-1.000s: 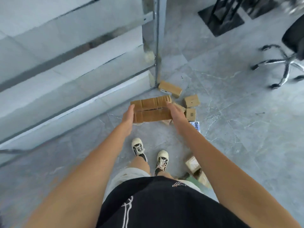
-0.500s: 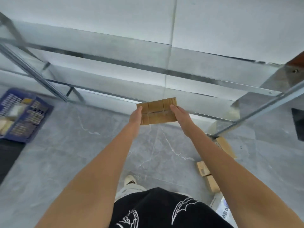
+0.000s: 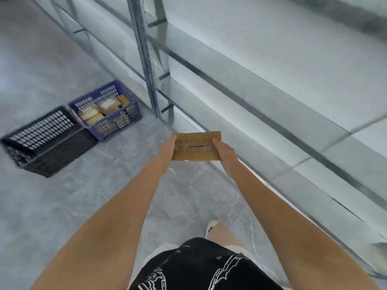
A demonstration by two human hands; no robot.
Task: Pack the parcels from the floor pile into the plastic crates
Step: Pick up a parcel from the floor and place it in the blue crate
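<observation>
Grey marbled floor (image 3: 62, 206) fills most of the head view, with a tall metal shelving rack (image 3: 230, 80) running along the far right of both hands. Largest of the task's things are two plastic crates, side by side and touching, on the floor well ahead and to the left of the grip: a black crate (image 3: 45, 141), whose inside is not visible, and just beyond it a blue crate (image 3: 109, 114), which already holds several tan parcels, perhaps four or five, too blurred to count firmly. One parcel bundle (image 3: 196, 146) is in hand, seemingly two long cardboard boxes taped or pressed together, its long axis lying crosswise between the hands. The left hand (image 3: 166, 150) presses against the bundle's left end and the right hand (image 3: 225, 150) curls round its right end, so each grip is clamped on the cardboard, neither spread free. Both crates lie off the bundle's left end, so the left hand is the nearer one, and the carry likely must swing leftward and forward, then down. The blue crate looks fairly full; the black one is nearer. One shoe (image 3: 211, 226) shows below the hands.
</observation>
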